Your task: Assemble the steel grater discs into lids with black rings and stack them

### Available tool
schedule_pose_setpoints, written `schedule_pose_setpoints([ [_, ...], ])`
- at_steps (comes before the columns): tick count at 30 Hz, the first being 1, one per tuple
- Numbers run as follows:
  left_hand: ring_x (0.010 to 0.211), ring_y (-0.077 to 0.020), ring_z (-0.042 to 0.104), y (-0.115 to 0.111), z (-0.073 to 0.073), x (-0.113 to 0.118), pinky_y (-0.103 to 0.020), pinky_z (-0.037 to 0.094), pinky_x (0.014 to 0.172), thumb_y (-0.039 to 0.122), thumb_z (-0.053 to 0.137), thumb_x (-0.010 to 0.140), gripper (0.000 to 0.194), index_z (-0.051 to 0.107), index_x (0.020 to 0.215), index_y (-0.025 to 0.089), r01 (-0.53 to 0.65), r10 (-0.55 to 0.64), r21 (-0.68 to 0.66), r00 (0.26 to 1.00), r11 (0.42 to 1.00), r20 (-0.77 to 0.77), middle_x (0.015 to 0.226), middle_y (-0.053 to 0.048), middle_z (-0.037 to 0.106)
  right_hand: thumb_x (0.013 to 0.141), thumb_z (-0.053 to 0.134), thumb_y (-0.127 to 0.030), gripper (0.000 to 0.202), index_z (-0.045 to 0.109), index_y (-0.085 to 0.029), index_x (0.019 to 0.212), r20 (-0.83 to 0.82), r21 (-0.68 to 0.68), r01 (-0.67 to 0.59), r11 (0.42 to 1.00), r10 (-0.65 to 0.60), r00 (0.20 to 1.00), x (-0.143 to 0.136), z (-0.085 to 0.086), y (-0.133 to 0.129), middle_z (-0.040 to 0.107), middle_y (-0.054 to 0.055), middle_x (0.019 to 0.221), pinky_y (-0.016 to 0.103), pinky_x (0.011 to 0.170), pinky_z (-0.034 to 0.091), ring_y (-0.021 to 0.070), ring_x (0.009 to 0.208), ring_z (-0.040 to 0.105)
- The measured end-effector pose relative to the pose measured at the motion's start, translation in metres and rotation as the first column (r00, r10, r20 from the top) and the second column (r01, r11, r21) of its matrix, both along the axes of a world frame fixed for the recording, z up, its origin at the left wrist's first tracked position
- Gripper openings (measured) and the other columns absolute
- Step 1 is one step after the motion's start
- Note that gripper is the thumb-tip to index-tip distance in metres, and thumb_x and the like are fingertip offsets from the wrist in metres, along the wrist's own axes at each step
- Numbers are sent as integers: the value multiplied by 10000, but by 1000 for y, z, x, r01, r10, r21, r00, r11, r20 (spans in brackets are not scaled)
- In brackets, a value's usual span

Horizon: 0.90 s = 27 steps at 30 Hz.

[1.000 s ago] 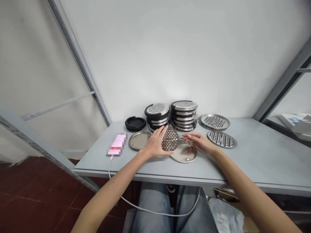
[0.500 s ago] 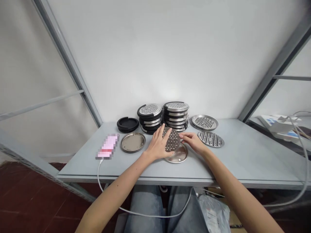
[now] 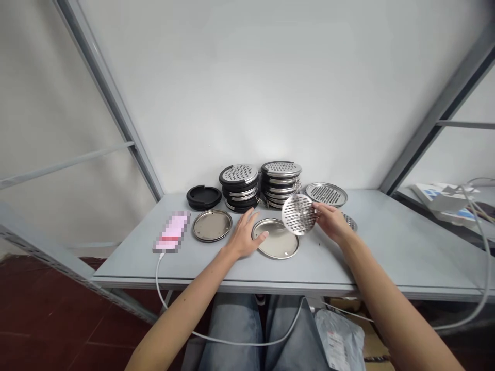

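Observation:
My right hand (image 3: 331,220) pinches the edge of a round perforated metal disc (image 3: 299,215) and holds it tilted above the table. My left hand (image 3: 245,234) is open, fingers spread, at the left rim of a shallow round metal tray (image 3: 276,246); whether it touches the rim I cannot tell. Left of that hand lies another shallow metal tray (image 3: 212,225). Partly hidden behind my right hand is a second perforated disc (image 3: 350,222) on the table.
Along the wall stand a black ring-shaped holder (image 3: 203,197), two stacks of black and metal round pieces (image 3: 238,175) (image 3: 280,169), and a rimmed perforated plate (image 3: 327,194). A phone (image 3: 172,232) with a white cable (image 3: 158,278) lies left. Metal frame posts (image 3: 112,98) flank the table (image 3: 402,247).
The perforated disc has lifted off the front tray and moved right in my right hand. My left hand has let go of it and drawn slightly left, uncovering the tray.

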<state>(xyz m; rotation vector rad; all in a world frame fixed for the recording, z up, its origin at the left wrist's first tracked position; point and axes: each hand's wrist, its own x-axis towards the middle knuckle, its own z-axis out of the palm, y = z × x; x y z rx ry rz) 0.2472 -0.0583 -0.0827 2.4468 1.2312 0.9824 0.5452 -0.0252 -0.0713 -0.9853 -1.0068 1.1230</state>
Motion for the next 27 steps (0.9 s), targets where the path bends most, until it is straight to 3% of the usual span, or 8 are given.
schedule_pose_setpoints([
  [4,1367,-274,339,2,-4,1,-444,309,1129,469,484,910,493,493,1310,180,30,-28,-72,999,997,20,1444,-144,389,614,809,-338,246,695,-195,779,-97,-99,214,972,-223,970,50,-8,-4,692,50,793,293,560,533,184,681,631],
  [7,1358,-278,355,1,-3,2,-455,315,1123,452,497,907,470,509,1299,193,39,-38,-105,999,994,7,1439,-135,399,607,787,-173,164,708,-153,749,-180,-152,445,882,-468,865,85,-16,-8,688,86,836,238,508,503,142,642,605],
  [9,1354,-284,359,0,-2,3,-461,314,1122,444,504,904,476,509,1303,184,38,-39,-126,999,991,-4,1444,-142,392,606,765,-110,119,701,-135,704,-229,-145,544,827,-563,794,100,-21,-10,678,110,829,215,478,487,133,628,604],
  [12,1354,-288,357,-2,0,4,-456,313,1122,438,506,903,473,522,1289,166,38,-41,-139,999,990,-15,1440,-154,393,600,743,-75,104,675,-121,665,-212,-164,613,773,-635,743,108,-25,-12,659,105,762,191,439,477,124,580,595],
  [17,1340,-287,367,-2,0,4,-452,316,1116,439,506,902,441,554,1249,171,14,-17,-123,999,992,-28,1424,-150,411,593,718,-57,114,628,-86,656,-109,-245,702,669,-739,665,99,-25,-11,617,37,634,142,436,496,104,527,585],
  [23,1309,-277,389,2,-5,5,-452,334,1101,419,528,892,391,588,1193,178,-29,28,-56,999,998,-15,1346,-133,483,630,708,-70,93,634,-84,684,-22,-271,708,652,-740,672,92,-23,-9,587,13,581,131,414,458,87,490,542],
  [27,1298,-275,395,2,-5,5,-453,339,1095,406,522,896,374,594,1183,178,-26,25,-50,999,998,-22,1332,-130,489,640,719,-122,140,681,-64,762,39,-234,713,661,-726,686,99,-34,-4,589,21,559,190,458,471,105,480,541],
])
